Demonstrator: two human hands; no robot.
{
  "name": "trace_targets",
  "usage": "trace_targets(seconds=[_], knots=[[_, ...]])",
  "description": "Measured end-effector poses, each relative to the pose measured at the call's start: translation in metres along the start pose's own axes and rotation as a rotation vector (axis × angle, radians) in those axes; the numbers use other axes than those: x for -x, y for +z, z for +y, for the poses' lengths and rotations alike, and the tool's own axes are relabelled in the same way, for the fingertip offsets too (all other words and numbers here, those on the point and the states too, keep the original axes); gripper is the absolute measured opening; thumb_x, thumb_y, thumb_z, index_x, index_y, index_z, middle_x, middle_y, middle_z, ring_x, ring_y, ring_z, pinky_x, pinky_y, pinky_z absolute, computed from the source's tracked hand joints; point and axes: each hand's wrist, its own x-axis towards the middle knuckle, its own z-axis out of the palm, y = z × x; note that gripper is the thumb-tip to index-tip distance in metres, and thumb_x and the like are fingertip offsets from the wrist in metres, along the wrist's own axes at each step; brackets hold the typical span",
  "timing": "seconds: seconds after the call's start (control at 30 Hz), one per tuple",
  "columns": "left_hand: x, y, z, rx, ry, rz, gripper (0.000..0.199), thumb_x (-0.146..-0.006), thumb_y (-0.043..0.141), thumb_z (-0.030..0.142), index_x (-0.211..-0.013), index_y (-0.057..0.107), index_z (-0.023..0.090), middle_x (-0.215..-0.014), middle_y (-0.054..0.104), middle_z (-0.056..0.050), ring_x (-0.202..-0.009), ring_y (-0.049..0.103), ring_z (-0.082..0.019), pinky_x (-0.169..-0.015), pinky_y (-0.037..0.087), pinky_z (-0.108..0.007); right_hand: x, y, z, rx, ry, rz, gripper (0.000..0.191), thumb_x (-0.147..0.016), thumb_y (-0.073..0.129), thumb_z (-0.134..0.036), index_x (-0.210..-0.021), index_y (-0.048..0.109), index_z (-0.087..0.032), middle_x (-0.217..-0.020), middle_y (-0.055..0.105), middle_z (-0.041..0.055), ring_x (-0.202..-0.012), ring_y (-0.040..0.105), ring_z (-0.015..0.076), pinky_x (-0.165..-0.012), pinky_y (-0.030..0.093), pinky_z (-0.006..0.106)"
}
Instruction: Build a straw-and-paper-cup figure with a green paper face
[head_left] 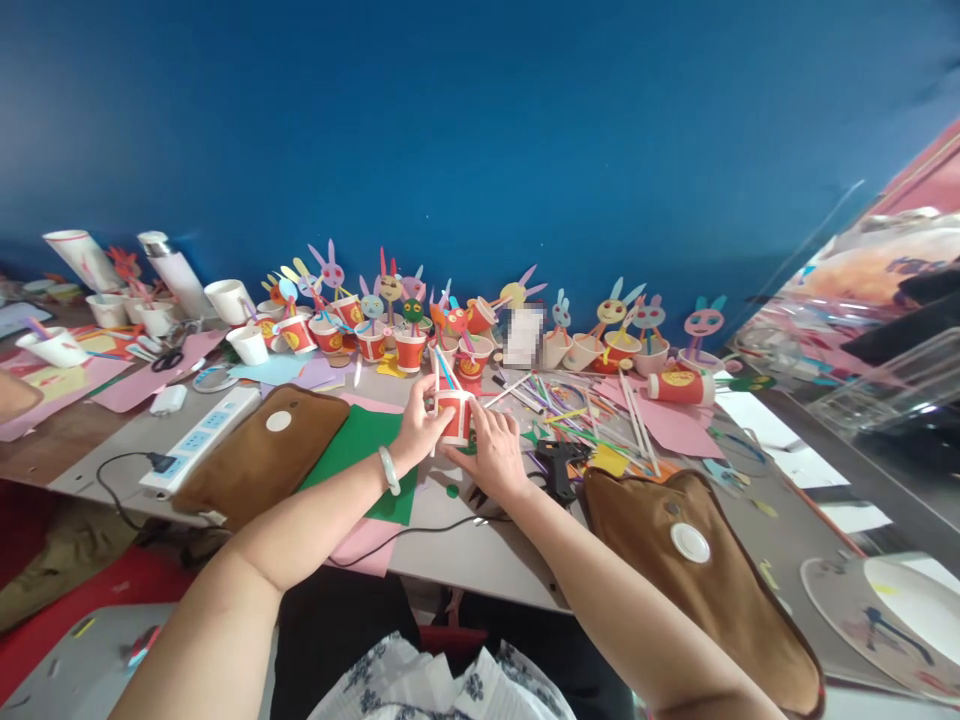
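A small red and white paper cup (455, 418) is held up over the middle of the table, with pale and blue strips rising from it. My left hand (417, 428) grips its left side, the thumb across the front. On the right side, my right hand (495, 448) has its fingers against the cup and is closed around it. A black glue gun (559, 468) lies just right of my right hand. Green paper (361, 465) is spread beside my left forearm.
Behind my hands stands a row of paper cups with rabbit-like paper heads (411, 345). Coloured sticks (570, 405) lie scattered to the right. Two brown pouches (262, 455) flank my arms, near a white power strip (201, 440). A black cable (420, 531) crosses the front edge.
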Motion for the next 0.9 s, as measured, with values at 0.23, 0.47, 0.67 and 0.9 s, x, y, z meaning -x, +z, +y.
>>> trace_targets(seconds=[0.23, 0.47, 0.67, 0.9], knots=[[0.01, -0.001, 0.027, -0.068, 0.151, 0.005, 0.051, -0.092, 0.064, 0.039, -0.137, 0.045, 0.024, -0.137, 0.056, -0.012, -0.128, 0.056, -0.024, -0.11, 0.046, -0.041, -0.001, -0.011, 0.003, -0.115, -0.011, 0.086, 0.088, -0.089, 0.06, -0.051, -0.16, 0.022, -0.013, -0.135, 0.062, 0.0218, -0.118, 0.059, 0.0385, -0.104, 0.04, 0.057], [0.007, -0.006, 0.034, 0.101, 0.071, -0.064, 0.058, -0.096, 0.061, 0.043, -0.146, 0.038, 0.025, -0.117, 0.068, -0.009, -0.111, 0.066, -0.021, -0.101, 0.051, -0.039, 0.001, -0.011, 0.005, -0.15, -0.039, 0.147, 0.099, -0.089, 0.063, -0.049, -0.162, 0.005, -0.015, -0.141, 0.057, 0.0234, -0.126, 0.057, 0.0396, -0.104, 0.044, 0.06], [-0.008, -0.015, 0.039, 0.238, -0.059, -0.142, 0.052, -0.089, 0.069, 0.04, -0.134, 0.052, 0.02, -0.101, 0.072, -0.005, -0.099, 0.068, -0.018, -0.091, 0.053, -0.034, 0.003, -0.011, 0.007, -0.239, -0.01, 0.142, 0.097, -0.089, 0.065, -0.051, -0.163, 0.009, -0.022, -0.148, 0.052, 0.0221, -0.128, 0.057, 0.0395, -0.103, 0.047, 0.061], [-0.018, -0.022, 0.044, 0.399, -0.12, -0.214, 0.044, -0.083, 0.075, 0.03, -0.123, 0.06, 0.019, -0.089, 0.07, -0.002, -0.087, 0.069, -0.016, -0.086, 0.056, -0.033, 0.0, -0.02, 0.013, -0.589, 0.069, 0.105, 0.097, -0.08, 0.075, -0.055, -0.159, 0.028, -0.024, -0.15, 0.051, 0.0176, -0.136, 0.053, 0.0383, -0.112, 0.045, 0.06]])
